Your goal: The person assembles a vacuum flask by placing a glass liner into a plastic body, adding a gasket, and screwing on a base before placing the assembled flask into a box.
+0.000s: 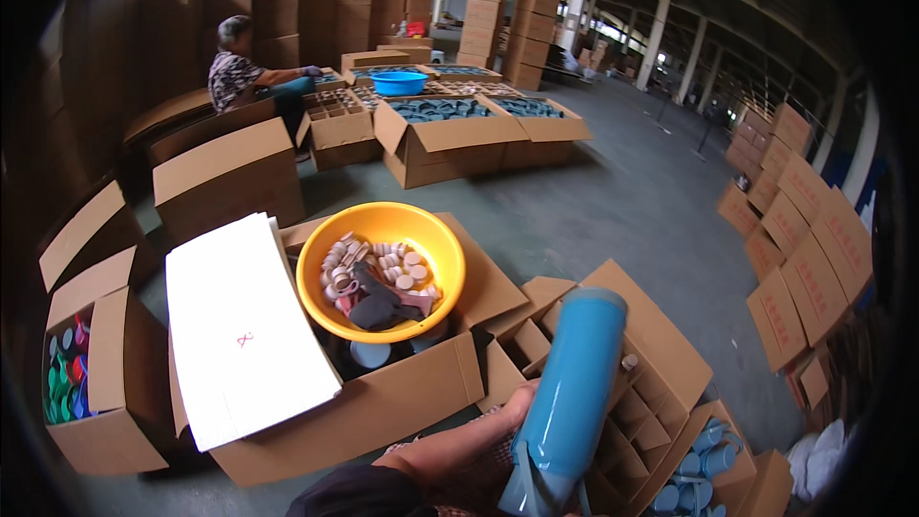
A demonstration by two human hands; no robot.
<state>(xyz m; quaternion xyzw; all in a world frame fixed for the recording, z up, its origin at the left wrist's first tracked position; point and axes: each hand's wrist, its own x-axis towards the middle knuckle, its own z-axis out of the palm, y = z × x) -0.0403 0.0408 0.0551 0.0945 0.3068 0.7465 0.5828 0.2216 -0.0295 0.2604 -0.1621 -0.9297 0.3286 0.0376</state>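
Observation:
My left hand (518, 403) reaches up from the lower edge and grips the side of a tall light-blue bottle (572, 386), which is tilted with its top pointing up and to the right. The bottle hangs over an open cardboard box with divider cells (639, 400). My right hand is not visible. In front of me a yellow basin (331, 247) rests on an open box and holds several small pale caps and a dark cloth.
A white sheet (235, 321) lies on the box at left. A box of coloured caps (67, 378) stands far left, and blue cups (704, 460) sit lower right. A seated person (237, 72) works among open boxes behind. Flat cartons are stacked at right.

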